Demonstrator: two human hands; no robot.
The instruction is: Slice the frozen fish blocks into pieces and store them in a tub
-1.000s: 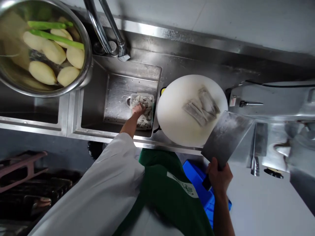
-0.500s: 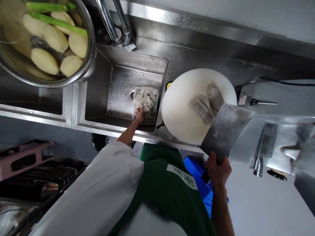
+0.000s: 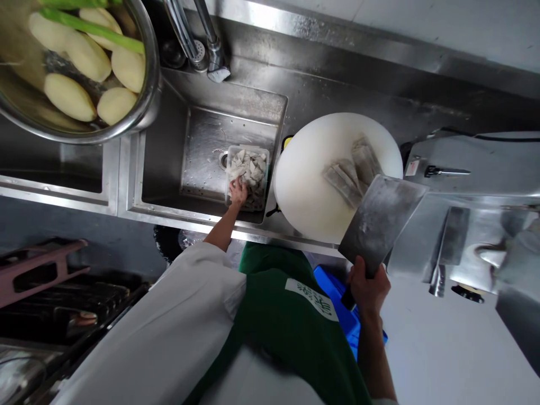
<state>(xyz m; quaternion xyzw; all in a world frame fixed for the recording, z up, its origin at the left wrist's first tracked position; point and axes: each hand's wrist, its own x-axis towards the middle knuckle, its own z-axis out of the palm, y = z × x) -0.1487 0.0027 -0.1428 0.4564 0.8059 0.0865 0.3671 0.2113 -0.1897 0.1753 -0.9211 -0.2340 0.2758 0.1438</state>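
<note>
My left hand [image 3: 238, 191] reaches into a clear plastic container [image 3: 267, 169] in the sink, its fingers spread on the whitish cut pieces [image 3: 253, 167] there. My right hand [image 3: 370, 286] is wrapped round the handle of a broad cleaver [image 3: 382, 219]. The blade lies flat-side up over the lower right edge of the round white cutting board [image 3: 304, 174]. Beside the blade, on the board, rest greyish-white slabs [image 3: 346, 179], partly covered by it.
A steel pot [image 3: 152, 84] of peeled potatoes [image 3: 70, 97] and green stalks stands at the upper left. Behind the sink [image 3: 205, 152] is a faucet [image 3: 215, 59]. Another knife [image 3: 453, 236] lies at the right, near a metal machine [image 3: 485, 163].
The whole view has shifted slightly. My left hand's fingers look more spread on the pieces. The cleaver in my right hand has moved slightly left.
</note>
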